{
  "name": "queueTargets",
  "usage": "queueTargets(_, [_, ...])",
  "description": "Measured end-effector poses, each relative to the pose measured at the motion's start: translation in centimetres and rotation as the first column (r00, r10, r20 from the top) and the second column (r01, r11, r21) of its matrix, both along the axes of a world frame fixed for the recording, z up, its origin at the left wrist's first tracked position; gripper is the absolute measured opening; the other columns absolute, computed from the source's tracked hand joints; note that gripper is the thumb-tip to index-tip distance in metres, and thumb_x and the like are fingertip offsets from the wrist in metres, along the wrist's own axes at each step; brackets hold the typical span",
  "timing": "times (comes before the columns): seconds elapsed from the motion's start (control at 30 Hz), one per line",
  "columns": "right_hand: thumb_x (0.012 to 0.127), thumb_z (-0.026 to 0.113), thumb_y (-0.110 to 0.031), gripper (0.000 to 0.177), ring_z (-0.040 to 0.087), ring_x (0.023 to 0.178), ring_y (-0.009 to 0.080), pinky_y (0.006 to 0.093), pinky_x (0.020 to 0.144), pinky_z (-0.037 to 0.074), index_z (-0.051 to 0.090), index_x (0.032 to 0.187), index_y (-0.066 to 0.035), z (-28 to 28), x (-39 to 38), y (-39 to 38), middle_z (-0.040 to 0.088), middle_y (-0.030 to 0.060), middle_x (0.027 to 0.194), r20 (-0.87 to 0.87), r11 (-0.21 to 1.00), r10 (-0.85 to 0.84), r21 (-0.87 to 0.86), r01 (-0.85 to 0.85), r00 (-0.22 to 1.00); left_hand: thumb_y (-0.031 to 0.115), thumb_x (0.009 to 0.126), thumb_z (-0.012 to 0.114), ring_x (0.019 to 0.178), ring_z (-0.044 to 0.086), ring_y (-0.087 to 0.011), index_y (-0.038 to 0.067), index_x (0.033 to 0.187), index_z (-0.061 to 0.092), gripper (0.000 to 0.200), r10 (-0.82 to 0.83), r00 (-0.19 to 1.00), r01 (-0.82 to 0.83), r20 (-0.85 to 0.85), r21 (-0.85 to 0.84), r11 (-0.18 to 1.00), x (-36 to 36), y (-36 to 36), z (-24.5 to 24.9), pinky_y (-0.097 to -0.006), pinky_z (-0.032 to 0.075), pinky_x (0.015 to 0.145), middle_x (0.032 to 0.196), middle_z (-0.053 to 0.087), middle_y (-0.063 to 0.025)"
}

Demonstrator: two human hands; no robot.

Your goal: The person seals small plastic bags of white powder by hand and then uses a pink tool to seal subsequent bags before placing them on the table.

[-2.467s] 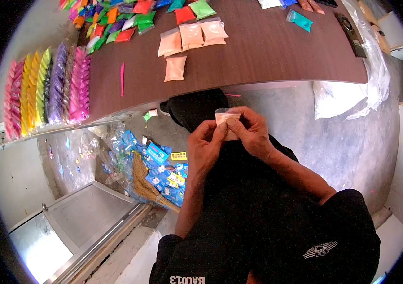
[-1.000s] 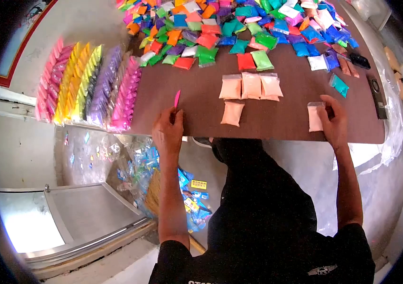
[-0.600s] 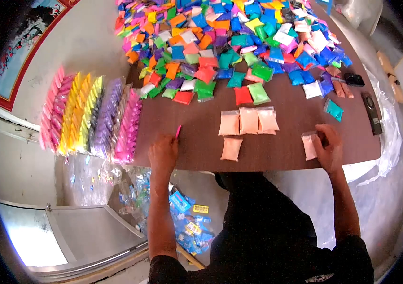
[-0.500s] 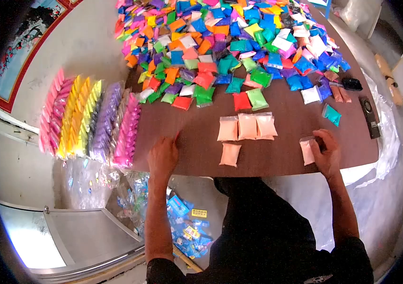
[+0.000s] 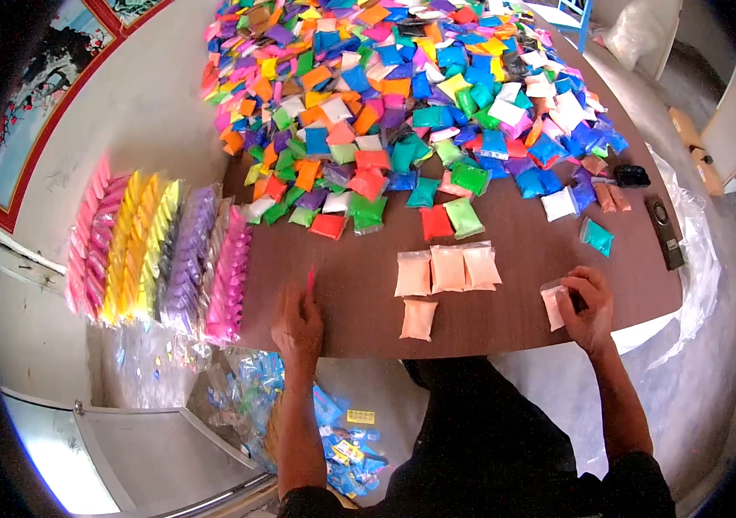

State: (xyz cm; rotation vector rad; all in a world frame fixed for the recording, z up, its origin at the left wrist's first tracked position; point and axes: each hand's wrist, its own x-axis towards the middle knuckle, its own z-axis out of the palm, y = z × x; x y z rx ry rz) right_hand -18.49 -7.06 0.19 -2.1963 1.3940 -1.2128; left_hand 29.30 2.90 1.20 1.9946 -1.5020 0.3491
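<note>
Near the front edge of the brown table, my left hand is closed on a thin red-pink object that sticks up past its fingers; its kind I cannot make out. My right hand, fingers bent, grips a peach packet by its side at the right. Between the hands, three peach packets lie side by side in a row. Just below their left end is a single peach packet.
A large heap of colourful small packets covers the far part. Strips of packets in clear wrap lie at the left edge. A teal packet, a black object and a dark long device are at the right.
The whole scene sits lower in view as the camera has tilted. More of the red-pink object shows above my left hand. My right hand keeps hold of the peach packet.
</note>
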Motion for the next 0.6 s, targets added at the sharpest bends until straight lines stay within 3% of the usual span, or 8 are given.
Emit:
queueTargets(0.2, [0.080,0.076,-0.006,0.015,0.068,0.092,0.0327,0.0413,0.080,0.056,0.073,0.094,0.000,-0.5,-0.1,1.0,0.067,0.0186,0.104,0.129,1.000,-0.014,0.028,0.010,0.992,0.007,0.093,0.066,0.079,0.066,-0.0409,0.003,0.094,0.066,0.004,0.059,0.998,-0.060,-0.018,-0.036,0.998,0.1,0.6,-0.7,-0.0495,0.051,0.067,0.085,0.066,-0.0186])
queueTargets(0.27, [0.079,0.077,-0.006,0.016,0.068,0.091,0.0325,0.0408,0.078,0.056,0.073,0.094,-0.002,-0.3,-0.1,1.0,0.068,0.0178,0.104,0.084,0.996,-0.018,-0.091,0.025,0.996,0.007,0.093,0.066,0.079,0.066,-0.0407,0.003,0.094,0.066,0.004,0.043,0.998,-0.045,-0.035,-0.062,0.997,0.7,0.8,-1.6,-0.0489,0.052,0.067,0.085,0.066,-0.0187])
queueTargets(0.4, [0.077,0.079,-0.007,0.018,0.068,0.091,0.0331,0.0408,0.078,0.057,0.073,0.094,-0.004,-0.7,-0.5,0.8,0.069,0.0164,0.104,0.044,0.990,0.023,-0.140,-0.017,0.999,0.009,0.094,0.066,0.075,0.067,-0.0404,0.003,0.091,0.066,0.007,0.079,0.993,-0.092,-0.085,-0.161,0.983,1.2,0.8,-2.7,-0.0466,0.052,0.066,0.083,0.067,-0.0188])
queueTargets(0.47, [0.080,0.075,-0.001,0.016,0.066,0.092,0.0303,0.0379,0.077,0.054,0.071,0.095,0.000,0.0,-0.2,0.9,0.067,0.0169,0.102,-0.007,0.964,0.111,-0.241,-0.109,0.994,0.010,0.094,0.066,0.074,0.067,-0.0399,0.002,0.091,0.066,0.008,0.059,0.996,-0.071,-0.073,-0.171,0.983,1.4,0.9,-2.7,-0.0457,0.052,0.065,0.083,0.067,-0.0189])
queueTargets(0.53, [0.077,0.079,-0.005,0.020,0.067,0.093,0.0334,0.0415,0.079,0.055,0.072,0.095,-0.002,0.1,-0.2,1.0,0.069,0.0164,0.100,-0.005,0.966,0.109,-0.236,-0.107,0.994,0.010,0.094,0.067,0.072,0.066,-0.0394,0.002,0.091,0.066,0.009,0.041,0.998,-0.050,-0.056,-0.171,0.984,2.4,1.1,-3.0,-0.0447,0.052,0.064,0.083,0.068,-0.0190])
queueTargets(0.6, [0.073,0.083,-0.015,0.023,0.070,0.091,0.0338,0.0453,0.080,0.057,0.073,0.093,-0.008,0.5,-0.3,1.4,0.071,0.0134,0.102,-0.074,0.963,0.107,-0.240,-0.122,0.991,0.012,0.095,0.066,0.070,0.066,-0.0330,0.001,0.094,0.067,0.010,0.101,0.992,-0.112,-0.071,-0.178,0.978,3.5,1.0,-3.6,-0.0408,0.052,0.063,0.081,0.067,-0.0178])
